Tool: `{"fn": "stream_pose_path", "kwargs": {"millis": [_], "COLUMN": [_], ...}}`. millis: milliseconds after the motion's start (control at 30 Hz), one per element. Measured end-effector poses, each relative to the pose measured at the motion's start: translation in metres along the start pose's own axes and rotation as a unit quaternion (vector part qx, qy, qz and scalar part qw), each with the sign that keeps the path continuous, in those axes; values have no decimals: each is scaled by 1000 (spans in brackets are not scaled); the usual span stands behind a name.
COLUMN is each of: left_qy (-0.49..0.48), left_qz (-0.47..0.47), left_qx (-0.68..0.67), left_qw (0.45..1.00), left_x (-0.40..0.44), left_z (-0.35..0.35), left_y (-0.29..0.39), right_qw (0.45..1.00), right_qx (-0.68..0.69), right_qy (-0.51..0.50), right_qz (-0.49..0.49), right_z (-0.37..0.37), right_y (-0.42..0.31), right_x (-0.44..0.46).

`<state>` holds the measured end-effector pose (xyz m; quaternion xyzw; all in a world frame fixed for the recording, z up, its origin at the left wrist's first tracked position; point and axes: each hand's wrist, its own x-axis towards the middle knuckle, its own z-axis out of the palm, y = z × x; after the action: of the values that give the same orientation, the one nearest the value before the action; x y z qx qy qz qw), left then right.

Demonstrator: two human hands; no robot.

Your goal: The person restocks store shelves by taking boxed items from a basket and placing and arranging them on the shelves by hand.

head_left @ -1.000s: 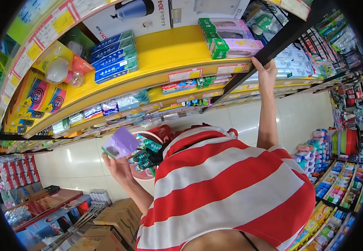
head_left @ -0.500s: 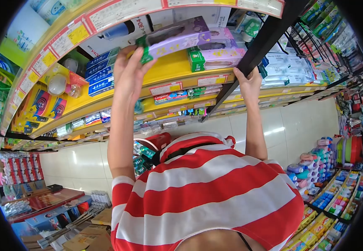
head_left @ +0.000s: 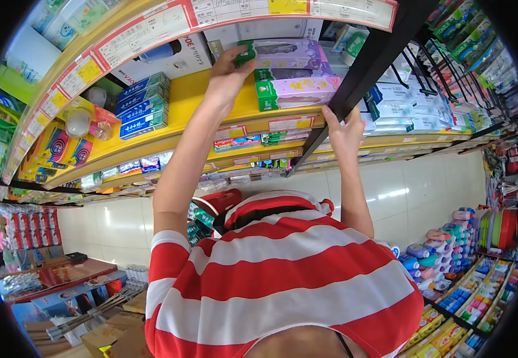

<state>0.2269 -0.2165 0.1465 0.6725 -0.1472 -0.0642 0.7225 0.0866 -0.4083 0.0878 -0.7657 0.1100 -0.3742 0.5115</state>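
My left hand [head_left: 228, 74] is closed round the green end of a purple windowed box [head_left: 286, 59], which lies on the yellow shelf at the back of a small stack. In front of it, a pink-and-purple box [head_left: 300, 92] with a green end sits at the shelf's front edge. My right hand [head_left: 346, 137] grips the black shelf post [head_left: 369, 62], thumb on the left side and fingers on the right. Blue toothpaste boxes [head_left: 144, 104] stand in a row to the left of my left hand.
A price-tag rail [head_left: 229, 12] curves above the boxes. Below is a lower shelf with a Colgate box [head_left: 237, 143]. White packets [head_left: 417, 98] and metal hooks [head_left: 420, 77] are right of the post. Beneath my arms, a red basket [head_left: 226, 200] holds green packs [head_left: 199, 230].
My left hand has moved back and to the right, setting the purple box down from mid-air onto the shelf beside the others. My right hand stays at the post.
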Motion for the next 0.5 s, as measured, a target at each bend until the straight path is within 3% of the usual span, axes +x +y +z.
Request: {"fn": "stream_pose_path", "kwargs": {"millis": [100, 233, 400, 500], "left_qy": [-26, -45, -3, -1], "left_qz": [-30, 61, 185, 198], "left_qx": [-12, 146, 426, 477], "left_qw": [999, 986, 885, 856], "left_x": [10, 19, 27, 35], "left_z": [3, 12, 12, 19], "left_y": [-3, -7, -2, 1], "right_qw": [1000, 1000, 1000, 1000], "right_qx": [-11, -14, 3, -6], "right_qy": [-6, -10, -10, -10], "right_qz": [-3, -3, 1, 5], "right_z": [-1, -2, -1, -2], "right_y": [-3, -2, 4, 1], "right_x": [1, 1, 1, 1]}}
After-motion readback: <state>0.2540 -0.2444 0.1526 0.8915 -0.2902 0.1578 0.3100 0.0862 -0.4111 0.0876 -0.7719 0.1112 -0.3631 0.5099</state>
